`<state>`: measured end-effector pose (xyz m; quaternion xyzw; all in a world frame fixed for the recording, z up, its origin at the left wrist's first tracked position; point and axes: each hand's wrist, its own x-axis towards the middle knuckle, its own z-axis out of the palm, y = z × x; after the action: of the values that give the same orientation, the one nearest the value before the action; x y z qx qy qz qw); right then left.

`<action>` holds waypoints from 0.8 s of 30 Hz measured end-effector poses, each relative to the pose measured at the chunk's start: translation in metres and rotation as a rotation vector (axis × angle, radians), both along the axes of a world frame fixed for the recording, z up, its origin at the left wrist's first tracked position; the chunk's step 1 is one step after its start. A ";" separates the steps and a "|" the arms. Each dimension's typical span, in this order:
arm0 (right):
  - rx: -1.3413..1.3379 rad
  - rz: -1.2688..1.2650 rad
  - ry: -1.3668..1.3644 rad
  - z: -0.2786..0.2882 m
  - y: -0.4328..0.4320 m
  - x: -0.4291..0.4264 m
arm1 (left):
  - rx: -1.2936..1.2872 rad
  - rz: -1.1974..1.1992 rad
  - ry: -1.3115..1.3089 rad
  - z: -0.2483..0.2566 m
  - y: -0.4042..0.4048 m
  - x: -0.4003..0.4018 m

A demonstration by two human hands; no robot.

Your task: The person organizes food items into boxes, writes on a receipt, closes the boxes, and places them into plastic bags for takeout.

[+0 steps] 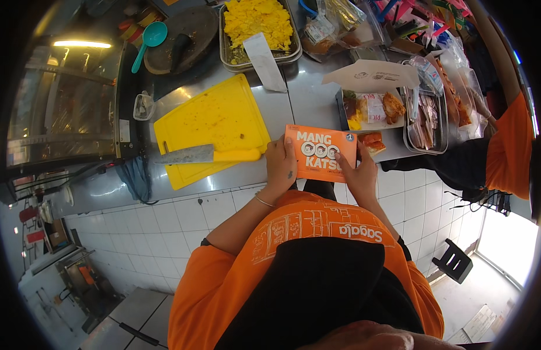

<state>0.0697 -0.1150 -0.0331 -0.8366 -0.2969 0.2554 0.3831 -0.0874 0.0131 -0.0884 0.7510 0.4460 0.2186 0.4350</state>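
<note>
An orange cardboard food box [320, 164], printed with writing and cartoon faces, is held closed in front of my body. My left hand [281, 166] grips its left side, thumb along the edge. On the right side, my right hand [363, 170] holds it with the thumb across the front. Just beyond, on the steel counter, stands an open meal box [386, 124] with a paper-wrapped portion [375, 108], a fried breaded piece [393, 107] and some yellow egg. Part of another food item [372, 143] shows behind my right hand.
A knife [194, 154] lies on the yellow cutting board [209, 118] to the left. Behind are a tray of scrambled egg [258, 22], a paper slip [266, 63] and a stone mortar [200, 39]. Rightward are a metal tray [428, 146] of packets and a co-worker's orange sleeve [511, 148].
</note>
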 end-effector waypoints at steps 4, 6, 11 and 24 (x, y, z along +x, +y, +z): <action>0.075 0.005 -0.115 -0.048 -0.012 -0.008 | 0.185 0.050 0.066 0.008 -0.010 0.007; 0.110 0.068 -0.309 -0.057 -0.012 -0.009 | 0.404 -0.001 0.050 0.012 -0.007 0.009; -0.048 0.470 -0.618 -0.046 -0.029 0.012 | 0.728 -0.626 0.177 0.029 0.015 0.001; 0.018 0.824 -0.851 -0.045 -0.031 0.034 | 0.671 -0.883 0.198 0.037 0.031 -0.004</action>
<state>0.1040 -0.1459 -0.0777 -0.6779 -0.7270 0.0227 0.1068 -0.0913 0.0437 -0.0509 0.9805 0.0340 0.0739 0.1787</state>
